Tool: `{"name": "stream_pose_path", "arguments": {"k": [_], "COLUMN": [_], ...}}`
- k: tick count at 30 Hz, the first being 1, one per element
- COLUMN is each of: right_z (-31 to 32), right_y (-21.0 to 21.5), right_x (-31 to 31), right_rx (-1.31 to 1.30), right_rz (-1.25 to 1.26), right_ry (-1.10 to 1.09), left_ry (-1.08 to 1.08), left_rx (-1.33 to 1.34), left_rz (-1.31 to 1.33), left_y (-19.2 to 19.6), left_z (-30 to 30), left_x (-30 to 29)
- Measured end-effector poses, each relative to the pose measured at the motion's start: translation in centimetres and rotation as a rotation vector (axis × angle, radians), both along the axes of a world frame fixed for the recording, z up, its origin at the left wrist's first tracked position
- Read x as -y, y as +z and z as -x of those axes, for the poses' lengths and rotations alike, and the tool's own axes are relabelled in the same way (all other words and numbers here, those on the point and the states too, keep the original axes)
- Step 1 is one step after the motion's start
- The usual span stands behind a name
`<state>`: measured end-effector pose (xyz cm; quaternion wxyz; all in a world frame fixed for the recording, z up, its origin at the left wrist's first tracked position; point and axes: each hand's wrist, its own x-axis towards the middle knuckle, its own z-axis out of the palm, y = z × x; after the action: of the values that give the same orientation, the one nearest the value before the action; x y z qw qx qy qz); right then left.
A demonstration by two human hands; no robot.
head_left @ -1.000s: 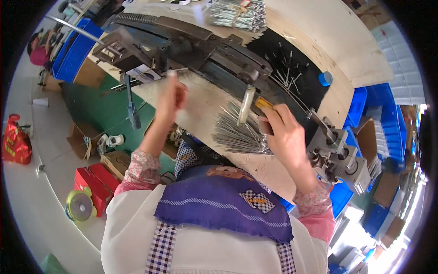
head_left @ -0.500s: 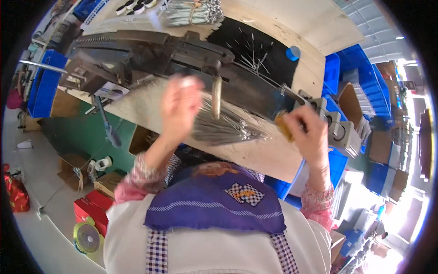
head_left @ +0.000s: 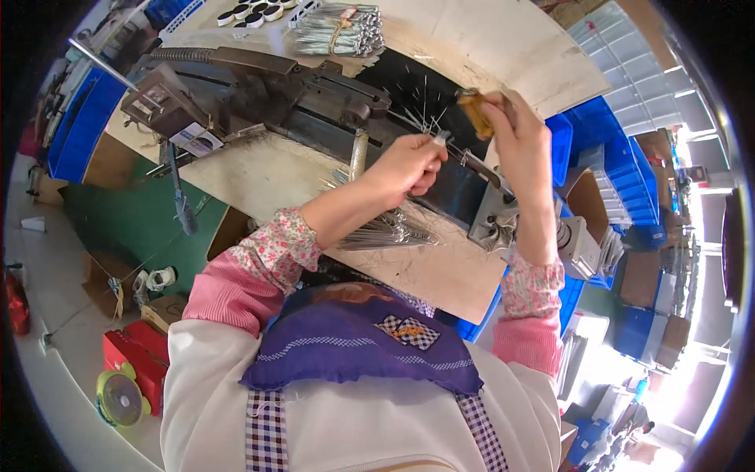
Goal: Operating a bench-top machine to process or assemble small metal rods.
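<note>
Right hand (head_left: 519, 126): gripping amber piece (head_left: 476, 116), long axis near-to-far, far end leaning left. Left hand (head_left: 413, 167): fingers curled closed (contents indiscernible), beyond metal rods (head_left: 391, 234).

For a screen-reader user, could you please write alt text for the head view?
A person's right hand holds an amber object at a wooden workbench; the curled left hand is near a dark machine and metal rods.

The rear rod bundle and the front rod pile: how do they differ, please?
The rear bundle is bound by a band; the front pile lies loose. The left forearm hides part of the pile but none of the bundle. Both are thin, silvery rods.
</note>
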<state>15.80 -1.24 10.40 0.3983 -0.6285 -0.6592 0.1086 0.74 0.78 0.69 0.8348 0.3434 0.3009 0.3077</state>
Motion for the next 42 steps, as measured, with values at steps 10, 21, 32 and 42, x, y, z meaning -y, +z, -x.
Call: {"name": "stream_pose_path", "arguments": {"k": [10, 21, 32, 42], "right_z": [-3.5, -0.3, -0.9, 3.4], "right_y": [-2.7, -3.3, -2.4, -3.9], "right_x": [-1.6, -3.9, -5.7, -1.3], "right_rx": [-0.121, -0.257, 0.386, 0.318], "right_rz": [0.208, 0.644, 0.169, -0.128], "right_ry": [0.029, 0.428, 0.485, 0.336], "left_ry": [0.268, 0.355, 0.229, 0.205], "left_rx": [0.074, 0.094, 0.570, 0.693], "left_rz": [-0.009, 0.053, 0.369, 0.356], "left_y": [-0.9, -0.5, 1.2, 0.4], "left_z": [0.1, 0.9, 0.6, 2.4], "left_x": [0.8, 1.4, 0.7, 0.3]}}
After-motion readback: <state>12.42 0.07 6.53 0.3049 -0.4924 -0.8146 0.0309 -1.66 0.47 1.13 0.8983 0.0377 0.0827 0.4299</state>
